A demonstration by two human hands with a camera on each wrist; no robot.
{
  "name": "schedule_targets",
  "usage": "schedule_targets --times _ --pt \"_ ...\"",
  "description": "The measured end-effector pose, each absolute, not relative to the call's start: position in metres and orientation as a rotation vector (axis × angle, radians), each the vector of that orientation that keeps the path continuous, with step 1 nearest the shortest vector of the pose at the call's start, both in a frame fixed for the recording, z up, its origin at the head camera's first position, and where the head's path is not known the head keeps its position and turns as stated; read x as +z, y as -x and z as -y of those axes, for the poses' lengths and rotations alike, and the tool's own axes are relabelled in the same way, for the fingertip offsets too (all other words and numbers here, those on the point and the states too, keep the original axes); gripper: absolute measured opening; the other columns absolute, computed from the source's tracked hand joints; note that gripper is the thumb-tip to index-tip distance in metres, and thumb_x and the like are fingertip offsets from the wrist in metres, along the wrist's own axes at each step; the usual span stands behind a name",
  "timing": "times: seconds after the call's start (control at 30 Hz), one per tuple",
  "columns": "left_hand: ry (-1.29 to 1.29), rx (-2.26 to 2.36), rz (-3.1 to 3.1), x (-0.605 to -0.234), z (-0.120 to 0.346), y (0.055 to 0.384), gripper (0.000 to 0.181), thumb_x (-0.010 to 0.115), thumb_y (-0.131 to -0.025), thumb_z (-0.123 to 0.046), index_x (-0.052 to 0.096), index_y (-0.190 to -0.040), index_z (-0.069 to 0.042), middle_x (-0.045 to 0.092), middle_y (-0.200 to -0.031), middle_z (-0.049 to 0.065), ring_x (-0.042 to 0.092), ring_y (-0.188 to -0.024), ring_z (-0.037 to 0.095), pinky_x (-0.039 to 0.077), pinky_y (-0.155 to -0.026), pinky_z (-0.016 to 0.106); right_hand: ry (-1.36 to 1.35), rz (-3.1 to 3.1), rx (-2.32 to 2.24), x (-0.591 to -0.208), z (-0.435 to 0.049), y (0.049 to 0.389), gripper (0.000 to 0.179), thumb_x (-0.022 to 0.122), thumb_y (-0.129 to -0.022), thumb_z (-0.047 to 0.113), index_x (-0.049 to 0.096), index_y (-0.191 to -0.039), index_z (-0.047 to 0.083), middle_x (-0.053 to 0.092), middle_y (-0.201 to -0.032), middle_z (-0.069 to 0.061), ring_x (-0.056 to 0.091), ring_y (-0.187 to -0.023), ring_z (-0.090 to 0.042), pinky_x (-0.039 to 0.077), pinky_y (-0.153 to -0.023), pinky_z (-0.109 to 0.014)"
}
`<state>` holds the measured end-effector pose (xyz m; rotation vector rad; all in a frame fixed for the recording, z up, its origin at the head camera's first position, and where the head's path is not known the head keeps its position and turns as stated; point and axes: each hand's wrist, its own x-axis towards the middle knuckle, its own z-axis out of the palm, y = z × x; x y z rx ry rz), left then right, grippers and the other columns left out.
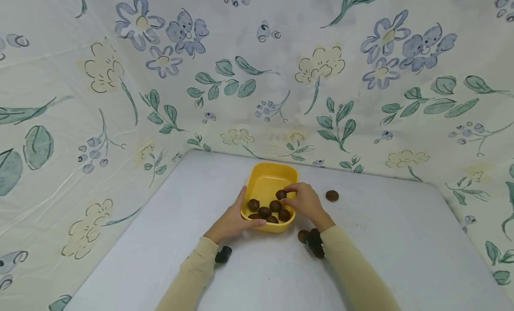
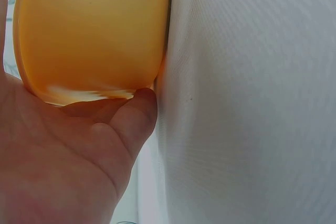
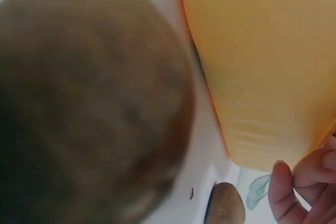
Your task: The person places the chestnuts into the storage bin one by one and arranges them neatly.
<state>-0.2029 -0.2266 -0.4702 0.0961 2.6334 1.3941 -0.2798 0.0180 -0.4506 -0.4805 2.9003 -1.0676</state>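
A yellow plastic container point(image 1: 270, 186) stands on the white table with several chestnuts point(image 1: 264, 212) gathered in its near half. My left hand point(image 1: 234, 221) holds it by the near left corner, thumb along the near edge and fingers along the left side. Close up, the left wrist view shows that hand point(image 2: 68, 145) against the container wall point(image 2: 100, 30). Over the container's right rim, my right hand point(image 1: 307, 204) pinches a chestnut point(image 1: 281, 194) between thumb and fingers. In the right wrist view the fingers point(image 3: 282, 190) show beside the container, and the pinched chestnut is hidden.
One loose chestnut point(image 1: 332, 195) lies right of the container. Nearer, by the right forearm, lie more chestnuts point(image 1: 303, 236), partly covered by the black wrist device point(image 1: 315, 244). Floral-patterned cloth point(image 1: 257, 88) hangs behind and left of the table.
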Motion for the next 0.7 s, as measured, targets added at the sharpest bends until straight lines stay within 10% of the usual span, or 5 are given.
schedule_targets --times 0.7 --pt "-0.084 1.394 -2.629 -0.4716 0.2274 0.204 0.133 0.088 -0.075 -0.056 -0.004 -0.168 -0.026 0.022 -0.173 0.013 0.03 -0.158 0.037 0.028 -0.126 0.063 0.445 -2.852 -0.898 -0.4405 -0.0076 0.2865 0.032 0.084 -0.087 0.019 0.077 -0.116 0.008 0.078 -0.119 -0.007 0.071 -0.113 -0.027 0.057 -0.102 -0.046"
